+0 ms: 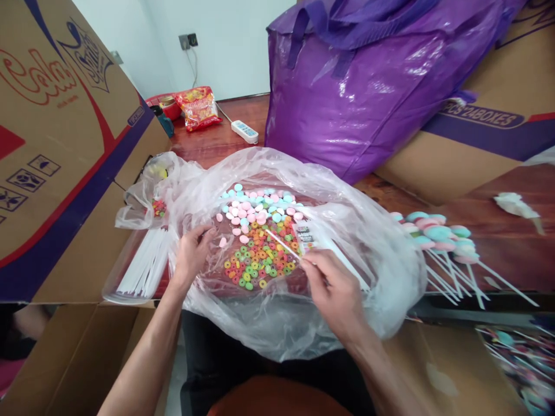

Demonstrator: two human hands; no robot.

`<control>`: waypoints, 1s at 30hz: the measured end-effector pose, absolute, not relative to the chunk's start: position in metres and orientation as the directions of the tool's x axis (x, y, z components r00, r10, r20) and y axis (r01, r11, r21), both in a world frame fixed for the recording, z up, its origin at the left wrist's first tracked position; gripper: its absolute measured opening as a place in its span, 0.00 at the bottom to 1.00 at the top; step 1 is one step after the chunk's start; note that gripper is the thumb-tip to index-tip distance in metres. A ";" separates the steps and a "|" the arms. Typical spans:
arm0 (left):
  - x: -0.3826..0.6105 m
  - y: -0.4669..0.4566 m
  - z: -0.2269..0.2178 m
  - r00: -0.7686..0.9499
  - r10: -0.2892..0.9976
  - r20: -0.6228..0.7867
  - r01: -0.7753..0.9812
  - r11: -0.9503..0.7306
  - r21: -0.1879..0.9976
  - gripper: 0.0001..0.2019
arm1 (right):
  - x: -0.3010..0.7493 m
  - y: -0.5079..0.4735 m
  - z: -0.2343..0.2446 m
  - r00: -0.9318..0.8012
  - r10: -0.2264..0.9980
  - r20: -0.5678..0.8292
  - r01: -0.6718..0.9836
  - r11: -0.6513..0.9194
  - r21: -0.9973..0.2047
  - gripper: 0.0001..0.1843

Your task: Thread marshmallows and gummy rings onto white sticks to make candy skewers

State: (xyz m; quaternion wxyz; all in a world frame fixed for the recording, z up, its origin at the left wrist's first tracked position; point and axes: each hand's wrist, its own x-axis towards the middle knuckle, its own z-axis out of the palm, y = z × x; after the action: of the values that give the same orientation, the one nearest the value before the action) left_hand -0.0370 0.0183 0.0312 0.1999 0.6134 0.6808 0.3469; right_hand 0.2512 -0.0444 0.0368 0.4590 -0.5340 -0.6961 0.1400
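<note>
My right hand (332,289) pinches a white lollipop stick (282,242), whose far end points up and left over the candy. My left hand (194,254) is at the left of the open clear plastic bag (373,242), thumb and fingers drawn together. Whatever those fingers hold, if anything, is too small to make out. Between my hands lie many fruit-coloured ring candies (260,260). Behind them spreads a heap of pink, white and blue oval candies (260,211). A printed white packet (304,236) lies near the right hand.
Loose white sticks (145,263) fill a tray at left. Finished-looking pastel lollipops (437,234) lie at right, and more sticks and candies fill a box (515,358) below. Cartons (65,144) and a purple bag (347,92) stand around. A power strip (245,132) lies behind.
</note>
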 end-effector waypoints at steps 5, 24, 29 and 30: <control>-0.034 0.018 0.021 -0.073 0.993 0.088 0.793 0.004 0.609 0.14 | 0.217 -0.048 0.020 -0.083 0.896 0.437 0.513 0.414 -0.752 0.11; -0.019 0.024 0.007 0.022 0.996 0.084 0.689 -0.076 0.721 0.11 | 0.206 -0.054 -0.005 -0.150 0.936 0.320 0.568 0.346 -0.746 0.12; -0.018 0.020 0.006 0.033 0.994 0.100 0.759 -0.090 0.644 0.12 | 0.205 -0.054 -0.005 -0.151 0.936 0.319 0.553 0.347 -0.757 0.12; -0.019 0.018 0.005 0.035 0.995 0.097 0.776 -0.088 0.624 0.13 | 0.205 -0.054 -0.004 -0.150 0.937 0.314 0.551 0.343 -0.761 0.12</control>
State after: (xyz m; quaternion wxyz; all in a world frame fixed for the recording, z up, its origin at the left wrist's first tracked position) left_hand -0.0185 0.0182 0.0053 0.2073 0.6887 0.6428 0.2636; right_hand 0.2052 -0.0545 -0.0042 0.3954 -0.5184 -0.7178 0.2443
